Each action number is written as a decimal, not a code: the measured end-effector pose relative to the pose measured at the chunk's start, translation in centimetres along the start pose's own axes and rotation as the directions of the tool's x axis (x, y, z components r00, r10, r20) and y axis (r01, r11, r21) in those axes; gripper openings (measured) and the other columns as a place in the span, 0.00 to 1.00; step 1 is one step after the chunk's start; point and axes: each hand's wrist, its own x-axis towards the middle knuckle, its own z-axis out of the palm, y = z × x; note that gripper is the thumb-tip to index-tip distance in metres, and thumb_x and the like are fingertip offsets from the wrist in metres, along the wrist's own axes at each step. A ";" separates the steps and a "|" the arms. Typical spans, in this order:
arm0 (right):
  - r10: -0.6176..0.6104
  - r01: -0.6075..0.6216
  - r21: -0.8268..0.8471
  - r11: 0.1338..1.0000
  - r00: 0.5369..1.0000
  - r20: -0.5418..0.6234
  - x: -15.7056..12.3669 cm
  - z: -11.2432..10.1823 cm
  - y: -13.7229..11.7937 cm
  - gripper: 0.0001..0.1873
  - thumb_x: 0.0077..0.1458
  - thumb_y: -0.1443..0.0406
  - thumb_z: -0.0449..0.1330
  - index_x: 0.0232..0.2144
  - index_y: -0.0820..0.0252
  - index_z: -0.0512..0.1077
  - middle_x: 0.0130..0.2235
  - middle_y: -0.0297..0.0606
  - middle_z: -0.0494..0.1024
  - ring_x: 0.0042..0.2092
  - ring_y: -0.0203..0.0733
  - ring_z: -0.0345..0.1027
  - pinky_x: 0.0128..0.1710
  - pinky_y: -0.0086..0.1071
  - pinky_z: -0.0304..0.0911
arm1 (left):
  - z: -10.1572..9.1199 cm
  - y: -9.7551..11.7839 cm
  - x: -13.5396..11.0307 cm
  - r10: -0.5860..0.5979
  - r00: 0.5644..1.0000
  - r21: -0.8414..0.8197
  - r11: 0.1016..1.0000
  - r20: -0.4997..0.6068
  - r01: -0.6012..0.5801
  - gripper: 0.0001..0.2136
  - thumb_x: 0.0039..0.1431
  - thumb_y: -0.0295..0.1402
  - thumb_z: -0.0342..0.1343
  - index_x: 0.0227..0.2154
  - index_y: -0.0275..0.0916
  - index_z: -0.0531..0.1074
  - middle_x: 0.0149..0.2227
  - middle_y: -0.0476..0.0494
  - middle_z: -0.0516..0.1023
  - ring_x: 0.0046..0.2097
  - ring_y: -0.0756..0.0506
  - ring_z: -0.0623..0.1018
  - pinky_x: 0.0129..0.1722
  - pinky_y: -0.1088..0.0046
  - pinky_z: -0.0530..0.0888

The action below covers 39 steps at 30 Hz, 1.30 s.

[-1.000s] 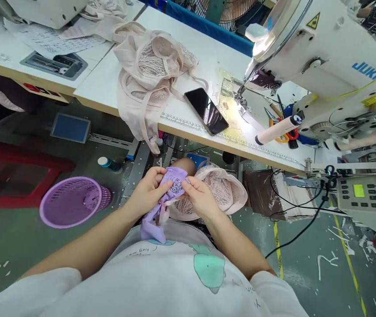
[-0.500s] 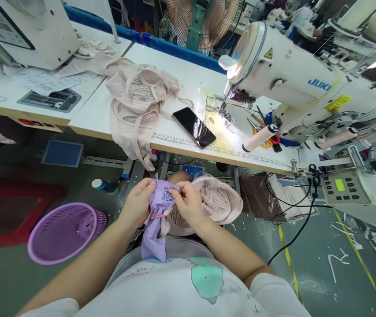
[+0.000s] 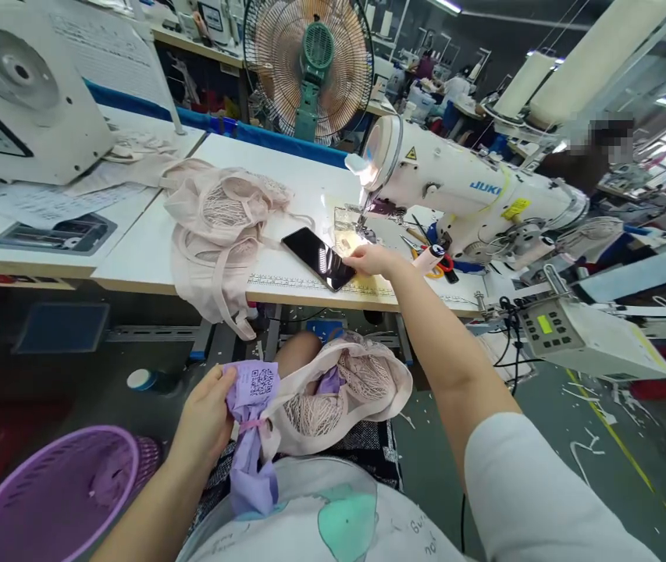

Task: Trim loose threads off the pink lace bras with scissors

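Observation:
My left hand point(image 3: 207, 406) pinches a purple label strip point(image 3: 254, 382) printed with a QR code. A pink band ties this strip, and its lower end hangs over my lap. Beside it a beige lace bra point(image 3: 333, 390) lies across my lap, with a bit of purple showing between its cups. My right hand point(image 3: 371, 261) is stretched out to the table, its fingers closed at the right-hand edge of a black smartphone point(image 3: 318, 257). The phone still lies flat on the tabletop; the fingertips are partly hidden.
Right of the phone stands a white sewing machine point(image 3: 455, 172), with scissors point(image 3: 441, 265) and a thread cone point(image 3: 428, 259) near its base. More beige bras point(image 3: 221, 226) hang over the table edge. A purple basket point(image 3: 63, 499) is on the floor at left; a fan point(image 3: 309, 70) stands behind.
My right hand has let go of the purple label and moved up and right to the phone. My left hand keeps the label. The view has tilted upward.

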 end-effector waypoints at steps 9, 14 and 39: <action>-0.042 0.064 -0.061 0.996 0.948 0.315 1.7 0.0 -0.3 0.26 0.38 0.45 0.60 0.25 0.63 0.71 0.23 0.37 0.72 0.23 0.35 0.65 0.28 0.30 0.60 | 1.1 0.0 0.5 -0.060 0.998 0.061 0.996 0.026 0.059 0.08 0.49 0.21 0.49 0.20 0.35 0.70 0.19 0.47 0.74 0.20 0.49 0.74 0.20 0.77 0.72; 0.052 0.004 -0.150 0.989 0.930 0.365 2.7 -0.5 -1.3 0.29 0.31 0.47 0.65 0.30 0.65 0.70 0.23 0.37 0.72 0.27 0.40 0.67 0.28 0.31 0.62 | 1.6 0.2 0.6 -0.080 0.997 0.082 0.994 0.024 0.077 0.11 0.50 0.21 0.48 0.18 0.36 0.70 0.18 0.48 0.73 0.19 0.50 0.72 0.18 0.78 0.71; 0.071 -0.139 0.085 0.987 0.834 0.547 5.3 -0.4 -0.6 0.39 0.21 0.49 0.69 0.34 0.70 0.67 0.29 0.39 0.73 0.35 0.46 0.72 0.34 0.35 0.71 | 0.7 -1.0 1.1 -0.128 0.991 0.028 0.991 0.036 0.127 0.06 0.46 0.20 0.52 0.20 0.35 0.71 0.17 0.49 0.72 0.19 0.49 0.73 0.18 0.78 0.71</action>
